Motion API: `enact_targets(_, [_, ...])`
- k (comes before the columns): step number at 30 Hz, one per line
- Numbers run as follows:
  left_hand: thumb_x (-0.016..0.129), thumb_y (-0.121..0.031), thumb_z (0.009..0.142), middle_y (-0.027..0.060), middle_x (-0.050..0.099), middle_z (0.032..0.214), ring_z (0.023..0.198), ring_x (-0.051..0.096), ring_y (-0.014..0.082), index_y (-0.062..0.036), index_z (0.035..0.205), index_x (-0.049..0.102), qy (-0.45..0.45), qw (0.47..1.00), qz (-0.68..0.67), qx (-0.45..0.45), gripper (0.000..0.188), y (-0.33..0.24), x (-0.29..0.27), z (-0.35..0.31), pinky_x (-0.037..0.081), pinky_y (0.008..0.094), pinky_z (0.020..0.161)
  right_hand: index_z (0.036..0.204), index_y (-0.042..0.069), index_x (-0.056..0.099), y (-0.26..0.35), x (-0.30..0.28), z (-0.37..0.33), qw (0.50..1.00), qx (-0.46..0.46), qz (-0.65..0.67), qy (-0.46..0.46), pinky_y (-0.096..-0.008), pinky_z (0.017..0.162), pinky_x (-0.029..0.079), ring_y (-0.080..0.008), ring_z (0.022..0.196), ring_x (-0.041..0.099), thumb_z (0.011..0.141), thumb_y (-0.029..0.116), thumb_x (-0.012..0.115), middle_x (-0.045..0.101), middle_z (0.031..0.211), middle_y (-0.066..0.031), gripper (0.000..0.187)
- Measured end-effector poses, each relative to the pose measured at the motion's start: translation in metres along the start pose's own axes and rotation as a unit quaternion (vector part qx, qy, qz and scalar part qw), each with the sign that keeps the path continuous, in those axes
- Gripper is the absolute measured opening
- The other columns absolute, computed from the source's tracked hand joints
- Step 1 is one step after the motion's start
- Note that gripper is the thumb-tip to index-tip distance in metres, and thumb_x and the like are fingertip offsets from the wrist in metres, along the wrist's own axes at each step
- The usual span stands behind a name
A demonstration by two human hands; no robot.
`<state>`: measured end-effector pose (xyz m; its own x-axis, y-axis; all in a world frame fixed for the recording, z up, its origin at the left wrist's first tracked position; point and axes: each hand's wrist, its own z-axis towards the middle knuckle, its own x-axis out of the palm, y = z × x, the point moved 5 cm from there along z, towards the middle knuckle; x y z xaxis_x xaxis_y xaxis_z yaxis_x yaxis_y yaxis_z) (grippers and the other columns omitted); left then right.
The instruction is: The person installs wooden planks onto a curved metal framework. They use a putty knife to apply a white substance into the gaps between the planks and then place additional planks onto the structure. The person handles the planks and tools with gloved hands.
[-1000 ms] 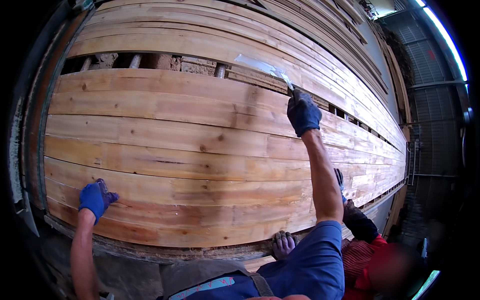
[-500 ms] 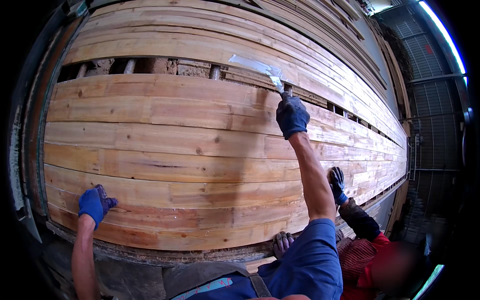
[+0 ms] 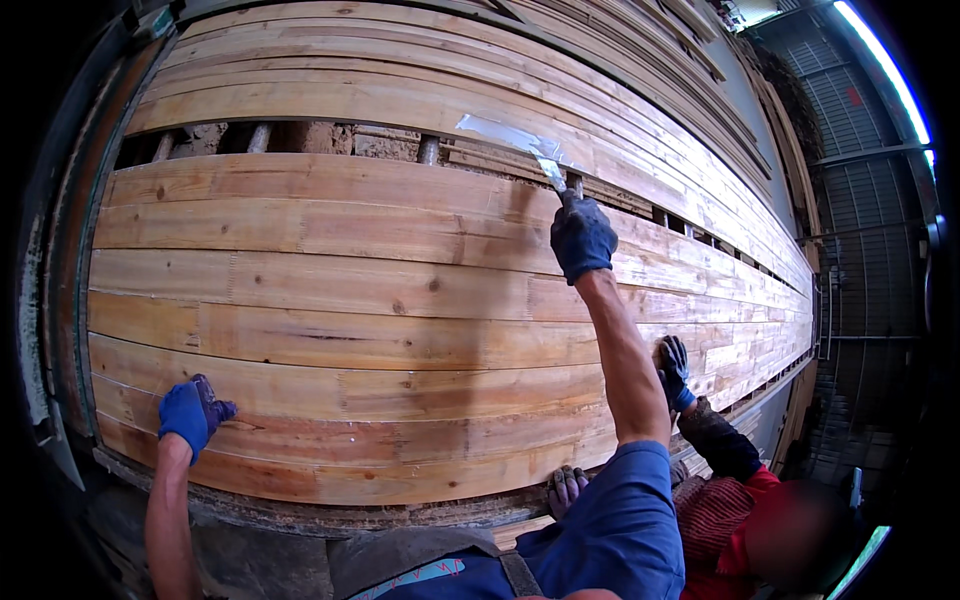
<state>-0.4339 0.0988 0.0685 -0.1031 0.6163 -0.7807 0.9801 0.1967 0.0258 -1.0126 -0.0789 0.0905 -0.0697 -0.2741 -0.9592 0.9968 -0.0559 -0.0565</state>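
Right hand (image 3: 583,238): closed round the handle end of a pale, flat tool (image 3: 550,172), at the gap between board groups toward the far edge of the worktop (image 3: 330,510). The whitish strip (image 3: 498,131) beyond it — blade or smear — cannot be determined. Left hand (image 3: 190,412): on the boards (image 3: 330,282) at the near left corner, fingers partly curled; any grip cannot be told. Assessment: tool probably light, thin, slippery where whitened; grasp by the handle. Boards appear stiff; lift by both ends.
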Motion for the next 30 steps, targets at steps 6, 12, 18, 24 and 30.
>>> enact_targets(6, [0.078, -0.043, 0.071, 0.0251, 0.069, 0.091, 0.091, 0.067, 0.0399, -0.0002, 0.097, 0.067, 0.004, 1.000, 0.010, -0.007, 0.051, -0.0024, -0.0025, -0.0006, 0.053, 0.0454, 0.081, 0.104, 0.011, 0.066, -0.0004, 0.0002, 0.0008, 1.000, 0.007, -0.010, 0.011, -0.0503, 0.062, 0.050, -0.0369, 0.073, 0.064, 0.084, 0.012, 0.055, 0.064, 0.081, -0.0169, 0.023])
enact_targets(12, [0.077, -0.044, 0.071, 0.0251, 0.069, 0.092, 0.091, 0.067, 0.0398, -0.0006, 0.097, 0.067, 0.005, 1.000, 0.021, -0.008, 0.051, -0.0018, -0.0025, -0.0020, 0.053, 0.0454, 0.081, 0.101, 0.011, 0.067, -0.0006, 0.0029, 0.0048, 1.000, 0.000, -0.015, 0.004, -0.0501, 0.061, 0.050, -0.0362, 0.073, 0.064, 0.085, 0.012, 0.055, 0.064, 0.081, -0.0167, 0.020])
enact_targets(18, [0.078, -0.044, 0.071, 0.0250, 0.069, 0.090, 0.090, 0.067, 0.0399, -0.0008, 0.095, 0.067, -0.004, 1.000, 0.017, 0.001, 0.050, -0.0009, -0.0007, 0.0004, 0.053, 0.0460, 0.080, 0.102, 0.008, 0.064, 0.0022, 0.0052, 0.0007, 1.000, 0.005, 0.005, 0.012, -0.0504, 0.063, 0.049, -0.0376, 0.073, 0.063, 0.085, 0.015, 0.057, 0.063, 0.080, -0.0188, 0.019])
enact_targets(24, [0.078, -0.043, 0.071, 0.0248, 0.069, 0.088, 0.088, 0.067, 0.0398, -0.0007, 0.093, 0.067, -0.006, 1.000, 0.012, 0.006, 0.049, -0.0002, -0.0014, -0.0010, 0.053, 0.0457, 0.078, 0.100, 0.010, 0.065, 0.0004, 0.0018, 0.0026, 1.000, -0.013, -0.008, -0.011, -0.0501, 0.059, 0.050, -0.0369, 0.070, 0.064, 0.085, 0.012, 0.056, 0.065, 0.078, -0.0167, 0.018])
enact_targets(30, [0.079, -0.043, 0.071, 0.0252, 0.069, 0.087, 0.088, 0.067, 0.0400, 0.0002, 0.093, 0.067, -0.005, 1.000, 0.011, 0.008, 0.050, -0.0004, -0.0003, 0.0013, 0.053, 0.0457, 0.078, 0.100, 0.010, 0.065, -0.0006, 0.0023, 0.0006, 1.000, -0.006, -0.004, -0.007, -0.0506, 0.059, 0.049, -0.0366, 0.070, 0.064, 0.085, 0.012, 0.057, 0.065, 0.080, -0.0168, 0.018])
